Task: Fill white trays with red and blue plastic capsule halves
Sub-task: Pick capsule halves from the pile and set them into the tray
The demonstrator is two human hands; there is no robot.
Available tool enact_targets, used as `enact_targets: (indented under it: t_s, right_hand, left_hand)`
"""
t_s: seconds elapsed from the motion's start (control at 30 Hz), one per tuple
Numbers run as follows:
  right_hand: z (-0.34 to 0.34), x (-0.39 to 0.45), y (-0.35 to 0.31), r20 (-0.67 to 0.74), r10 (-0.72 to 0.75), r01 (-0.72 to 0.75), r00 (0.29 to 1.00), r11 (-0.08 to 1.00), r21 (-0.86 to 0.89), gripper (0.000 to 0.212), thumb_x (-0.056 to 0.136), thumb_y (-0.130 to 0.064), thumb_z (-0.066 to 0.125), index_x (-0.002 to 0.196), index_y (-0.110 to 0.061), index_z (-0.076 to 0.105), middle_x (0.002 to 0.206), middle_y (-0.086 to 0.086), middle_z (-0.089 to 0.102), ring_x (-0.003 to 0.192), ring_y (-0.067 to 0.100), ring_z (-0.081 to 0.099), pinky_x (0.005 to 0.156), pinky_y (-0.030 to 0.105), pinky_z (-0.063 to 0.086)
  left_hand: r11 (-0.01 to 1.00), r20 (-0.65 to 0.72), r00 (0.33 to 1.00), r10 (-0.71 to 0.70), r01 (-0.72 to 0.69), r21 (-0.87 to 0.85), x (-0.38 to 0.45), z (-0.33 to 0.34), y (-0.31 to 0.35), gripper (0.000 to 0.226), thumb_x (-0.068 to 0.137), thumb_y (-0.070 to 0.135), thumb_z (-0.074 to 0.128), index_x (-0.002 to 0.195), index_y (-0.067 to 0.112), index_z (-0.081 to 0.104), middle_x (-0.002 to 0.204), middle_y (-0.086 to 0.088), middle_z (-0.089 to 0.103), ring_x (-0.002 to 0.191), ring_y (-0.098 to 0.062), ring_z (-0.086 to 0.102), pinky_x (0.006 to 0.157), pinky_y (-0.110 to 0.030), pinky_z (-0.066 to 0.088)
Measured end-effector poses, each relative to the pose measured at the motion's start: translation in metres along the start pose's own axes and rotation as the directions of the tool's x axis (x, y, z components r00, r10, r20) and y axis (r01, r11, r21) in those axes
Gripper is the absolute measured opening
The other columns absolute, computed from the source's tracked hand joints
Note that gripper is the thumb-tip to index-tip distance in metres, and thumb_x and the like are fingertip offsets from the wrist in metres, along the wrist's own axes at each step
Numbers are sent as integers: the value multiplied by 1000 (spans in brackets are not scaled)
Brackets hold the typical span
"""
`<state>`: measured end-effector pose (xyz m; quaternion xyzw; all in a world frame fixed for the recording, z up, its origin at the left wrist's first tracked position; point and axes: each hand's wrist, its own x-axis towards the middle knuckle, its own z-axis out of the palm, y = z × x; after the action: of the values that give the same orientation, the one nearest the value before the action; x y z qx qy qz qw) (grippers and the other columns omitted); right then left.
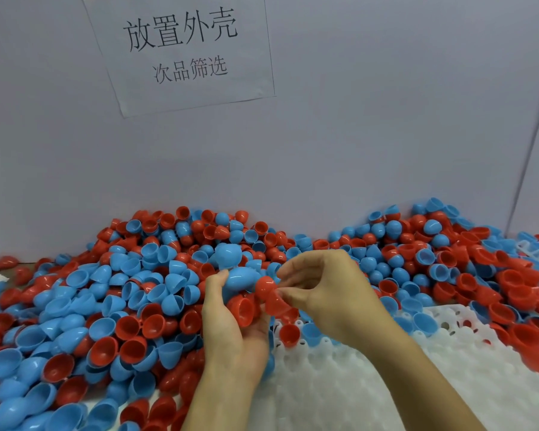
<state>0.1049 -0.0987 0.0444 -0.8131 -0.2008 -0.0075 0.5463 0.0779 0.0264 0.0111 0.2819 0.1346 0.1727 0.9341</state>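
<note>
Forearms, two, enter from the lower edge of the frame. Left hand (231, 321), centre: fingers cupped round a clutch of halves, one blue half (240, 283) on top, one red half (245, 309) with its open mouth facing the camera. Right hand (321, 287), centre right: thumb and fingers pinch a nested stack of red halves (271, 295), long axis slanting from upper left to lower right, domed end uppermost.

White tray (371, 384), lower right: ribbed pockets, nearly all unfilled; one red and one blue half sit at its far edge.

Loose pile of halves (106, 306), red and blue, spreads over the bench across the middle of the frame, mouths pointing every way.

Paper sign (181, 48), upper left, on the grey wall.

Handling, judged: thin, light, stiff shells, smooth and likely slippery; best taken at the rim.
</note>
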Motion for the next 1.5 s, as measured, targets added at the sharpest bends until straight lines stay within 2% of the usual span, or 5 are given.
enact_targets:
  t_s: [0.37,0.53,0.7,1.03,1.5]
  right_hand:
    - [-55,1,-2,-97,77,-92,992,983,-160,15,83,-20,80,96,-27,77,84,-20,73,77,-12,67,58,2,47]
    - [-105,3,18,-300,76,-164,951,946,-280,12,89,-19,74,100,-25,74,79,-26,64,71,-12,61,57,5,41]
    - [-144,-11,59,-445,88,-280,891,879,-387,18,91,-18,71,108,-15,75,94,-7,72,75,-6,56,60,9,40]
    - [-150,-17,90,-285,339,-438,896,581,-686,20,90,-3,69,102,-16,78,100,4,73,79,15,68,70,23,58]
    - [-136,-16,90,-284,343,-436,895,547,-715,31,89,-3,68,116,-19,74,115,4,70,92,18,67,85,31,59]
  left_hand:
    - [997,-44,998,-42,45,59,-6,6,1,18,89,25,63,93,10,72,82,-9,68,66,-18,62,42,-20,46]
    - [996,-32,999,-32,35,80,-5,5,-1,18,91,27,62,96,12,71,85,-7,69,68,-17,63,44,-20,47]
    - [993,-11,1000,-21,22,116,-4,4,-5,18,91,27,63,97,14,74,87,-7,72,68,-16,66,46,-20,49]
    - [990,-9,1000,-5,7,139,-4,4,-6,19,91,27,62,97,14,73,87,-6,72,66,-16,66,45,-20,48]
    - [989,2,1000,-25,25,144,-8,7,-8,18,92,28,61,97,13,70,82,-5,69,68,-18,63,43,-20,46]
